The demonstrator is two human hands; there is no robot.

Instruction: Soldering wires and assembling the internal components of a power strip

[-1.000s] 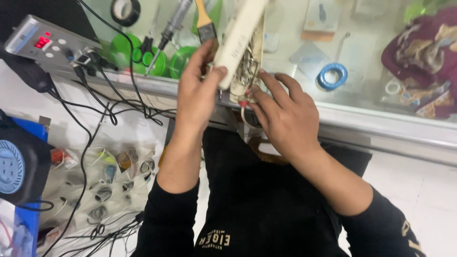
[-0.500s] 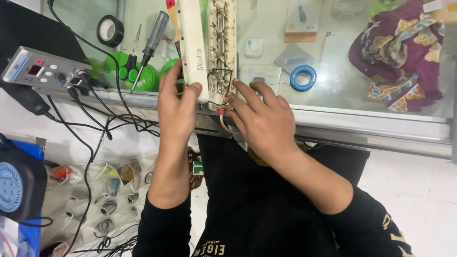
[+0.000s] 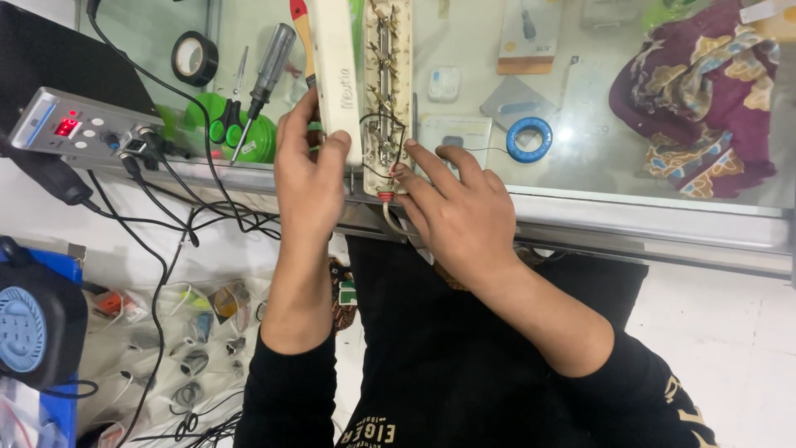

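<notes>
Gripping the white cover of an opened power strip with the left hand, fingers curled round its near end and thumb pressed along the side, apparently to hold the lid swung away from the half beside it. Resting the right hand on the glass counter, fingers loosely spread, index fingertip pressed onto the near end of the exposed base where thin black wires loop across the metal contacts, seemingly to pin the base flat and keep the wiring in reach. Lying side by side, cover and base, both running away from the body across the counter edge, a pale cable trailing down from the base between the two hands. Standing within easy reach to the left: a screwdriver leaning on green-handled tools, a roll of black tape, and a grey control unit with a red display. Sitting just right of the fingers, a blue ring; further off, a patterned purple cloth.
</notes>
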